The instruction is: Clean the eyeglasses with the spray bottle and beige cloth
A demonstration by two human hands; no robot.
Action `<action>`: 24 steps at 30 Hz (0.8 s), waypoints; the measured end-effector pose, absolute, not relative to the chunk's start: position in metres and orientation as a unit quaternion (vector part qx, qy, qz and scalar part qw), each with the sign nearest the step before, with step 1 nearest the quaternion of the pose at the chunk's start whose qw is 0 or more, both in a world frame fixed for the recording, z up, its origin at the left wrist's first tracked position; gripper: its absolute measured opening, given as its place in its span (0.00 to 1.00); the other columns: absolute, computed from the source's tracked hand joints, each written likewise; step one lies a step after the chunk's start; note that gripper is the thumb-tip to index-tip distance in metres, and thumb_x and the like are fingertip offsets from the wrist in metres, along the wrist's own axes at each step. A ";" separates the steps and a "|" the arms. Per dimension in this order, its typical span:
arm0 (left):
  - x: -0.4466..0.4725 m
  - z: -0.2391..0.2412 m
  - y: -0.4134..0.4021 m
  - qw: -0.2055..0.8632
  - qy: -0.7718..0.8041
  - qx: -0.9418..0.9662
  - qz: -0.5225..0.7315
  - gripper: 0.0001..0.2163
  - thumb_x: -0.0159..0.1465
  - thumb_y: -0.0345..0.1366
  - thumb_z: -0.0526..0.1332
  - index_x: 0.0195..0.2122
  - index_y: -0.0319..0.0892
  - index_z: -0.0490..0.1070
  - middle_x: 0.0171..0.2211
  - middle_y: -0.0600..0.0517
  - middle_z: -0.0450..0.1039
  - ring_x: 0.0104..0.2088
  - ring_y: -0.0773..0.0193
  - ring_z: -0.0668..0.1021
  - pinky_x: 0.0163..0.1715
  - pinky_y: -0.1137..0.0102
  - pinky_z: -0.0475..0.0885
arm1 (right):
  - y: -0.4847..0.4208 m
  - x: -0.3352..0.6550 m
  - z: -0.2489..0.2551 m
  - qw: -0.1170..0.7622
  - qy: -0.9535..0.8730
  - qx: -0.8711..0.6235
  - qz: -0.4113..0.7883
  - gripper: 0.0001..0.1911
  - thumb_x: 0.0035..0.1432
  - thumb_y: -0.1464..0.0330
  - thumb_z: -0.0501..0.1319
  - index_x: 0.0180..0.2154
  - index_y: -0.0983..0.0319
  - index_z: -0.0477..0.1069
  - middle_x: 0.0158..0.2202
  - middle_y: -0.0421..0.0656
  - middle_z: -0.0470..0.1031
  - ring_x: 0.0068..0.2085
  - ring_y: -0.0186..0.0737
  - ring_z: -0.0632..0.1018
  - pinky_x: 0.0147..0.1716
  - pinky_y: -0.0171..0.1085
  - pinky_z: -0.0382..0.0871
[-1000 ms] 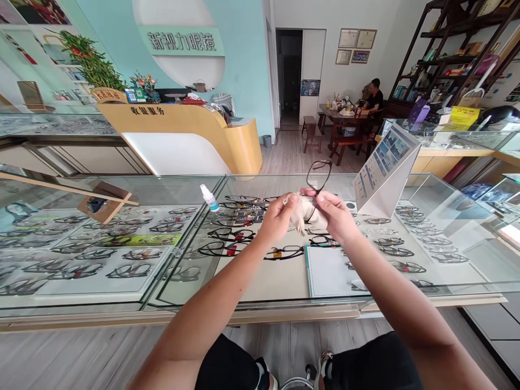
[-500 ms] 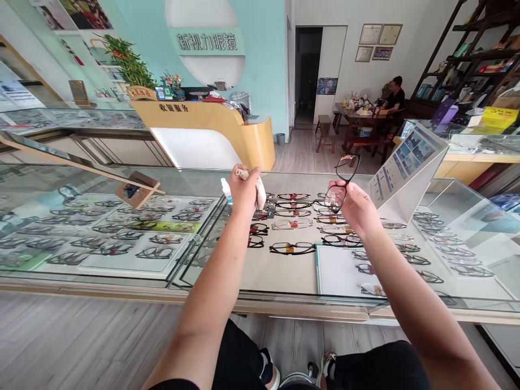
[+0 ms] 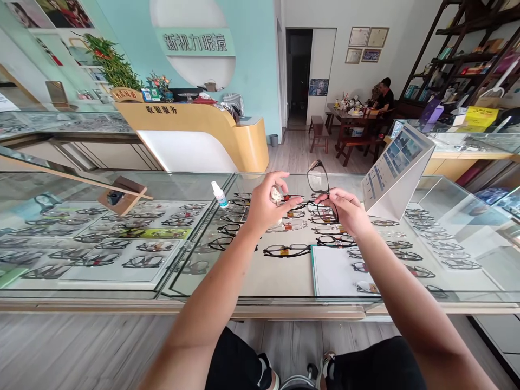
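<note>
Above the glass counter, my right hand (image 3: 350,212) pinches a pair of dark-framed eyeglasses (image 3: 318,177) near the bridge, one lens up and the other below the fingers. My left hand (image 3: 264,203) is just left of them. Its thumb and index finger are spread toward the frame, while a crumpled whitish cloth (image 3: 275,195) stays tucked in the palm. The hand hides most of the cloth. A small white bottle with a blue label (image 3: 220,195) stands on the glass to the left of that hand.
Rows of eyeglasses (image 3: 286,249) lie inside the glass case (image 3: 260,273). A slanted display board (image 3: 396,168) stands right of my right hand. On the left are a wooden stand (image 3: 122,195) and a tilted mirror (image 3: 60,168). A person (image 3: 384,97) sits at a far table.
My left hand has moved right toward the eyeglasses, its thumb and index finger opening apart. My right hand has shifted slightly left with the eyeglasses. The white bottle is now fully uncovered.
</note>
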State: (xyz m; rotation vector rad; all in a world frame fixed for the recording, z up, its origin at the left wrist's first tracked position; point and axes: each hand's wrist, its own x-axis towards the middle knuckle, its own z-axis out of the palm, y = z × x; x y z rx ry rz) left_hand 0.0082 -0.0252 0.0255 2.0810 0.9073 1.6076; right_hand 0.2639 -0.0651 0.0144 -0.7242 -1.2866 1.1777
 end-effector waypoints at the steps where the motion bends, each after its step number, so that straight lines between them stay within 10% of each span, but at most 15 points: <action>1: 0.009 0.024 -0.026 0.156 0.321 0.751 0.556 0.36 0.57 0.56 0.84 0.61 0.48 0.77 0.39 0.54 0.80 0.28 0.67 0.72 0.35 0.67 0.69 | -0.066 0.264 0.014 0.577 -0.561 -0.315 0.503 0.20 0.59 0.44 0.79 0.32 0.52 0.85 0.37 0.43 0.88 0.49 0.55 0.86 0.60 0.51 0.76; 24: 0.012 0.009 -0.021 -0.001 0.310 0.789 0.530 0.40 0.55 0.67 0.81 0.63 0.50 0.81 0.60 0.39 0.81 0.47 0.51 0.83 0.43 0.62 0.79 | -0.070 0.263 0.010 0.567 -0.671 -0.340 0.337 0.18 0.70 0.47 0.70 0.36 0.52 0.86 0.37 0.43 0.86 0.44 0.54 0.82 0.52 0.51 0.73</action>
